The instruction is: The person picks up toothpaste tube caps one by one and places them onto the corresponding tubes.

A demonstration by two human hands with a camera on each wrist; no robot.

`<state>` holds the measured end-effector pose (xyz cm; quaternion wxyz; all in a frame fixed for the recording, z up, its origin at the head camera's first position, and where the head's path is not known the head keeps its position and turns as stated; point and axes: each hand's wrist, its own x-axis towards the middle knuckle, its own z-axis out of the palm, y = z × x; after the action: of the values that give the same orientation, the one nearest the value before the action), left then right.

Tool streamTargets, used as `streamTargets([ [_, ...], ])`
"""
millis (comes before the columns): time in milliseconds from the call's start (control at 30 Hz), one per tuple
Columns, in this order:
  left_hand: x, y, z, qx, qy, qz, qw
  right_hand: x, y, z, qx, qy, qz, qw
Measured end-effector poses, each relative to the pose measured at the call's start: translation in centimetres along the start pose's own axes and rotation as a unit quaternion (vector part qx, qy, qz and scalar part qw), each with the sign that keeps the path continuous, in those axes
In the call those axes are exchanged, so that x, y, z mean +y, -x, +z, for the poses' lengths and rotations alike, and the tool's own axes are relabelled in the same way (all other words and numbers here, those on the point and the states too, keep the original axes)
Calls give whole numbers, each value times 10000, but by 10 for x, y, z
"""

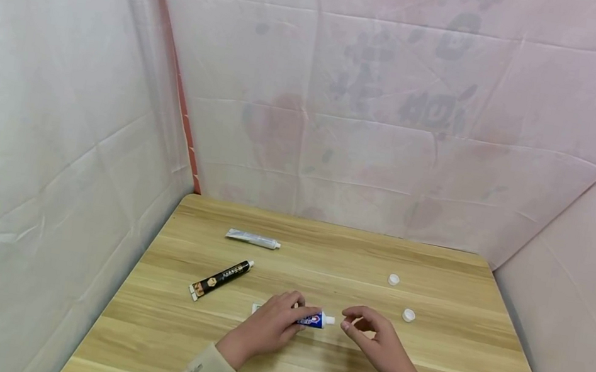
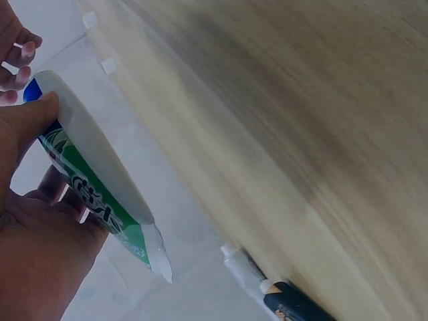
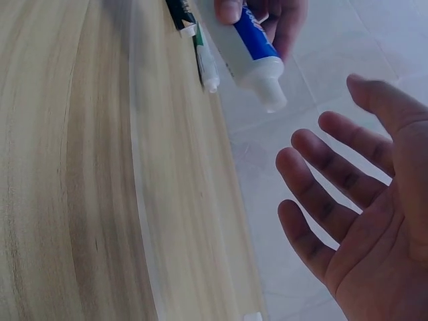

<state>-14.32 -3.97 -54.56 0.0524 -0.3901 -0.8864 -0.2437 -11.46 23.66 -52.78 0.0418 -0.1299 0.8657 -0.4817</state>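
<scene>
My left hand (image 1: 271, 321) grips a toothpaste tube (image 1: 311, 319) between thumb and fingers. Blue and green print covers one side of the tube (image 2: 87, 184), and its crimped end is white. The white tip of the tube (image 3: 257, 50) points toward my right hand (image 1: 376, 342). Whether that tip is a bare nozzle or wears a cap, I cannot tell. Close by the tip, my right hand (image 3: 374, 194) holds nothing, its fingers spread and slightly bent in the right wrist view.
A black tube (image 1: 220, 280) lies on the wooden table (image 1: 183, 348) left of my hands, with a silver-white tube (image 1: 252, 239) behind it. Two white caps, a farther cap (image 1: 393, 279) and a nearer cap (image 1: 408, 315), lie to the right. Pale cloth walls (image 1: 312, 86) enclose the table.
</scene>
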Motion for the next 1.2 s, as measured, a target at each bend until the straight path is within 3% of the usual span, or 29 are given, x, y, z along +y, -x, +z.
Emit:
streamTargets([
  [400,-11,3,13,-238,67,-184,9995,1,1,0,32,-79,-187,9998],
  [833,-22,7,25,-500,246,-346,9978,6,2,1,0,-128,64,9999],
  [1200,-30,9,33,-600,135,-353,9975,6,2,1,21,-135,79,9999],
])
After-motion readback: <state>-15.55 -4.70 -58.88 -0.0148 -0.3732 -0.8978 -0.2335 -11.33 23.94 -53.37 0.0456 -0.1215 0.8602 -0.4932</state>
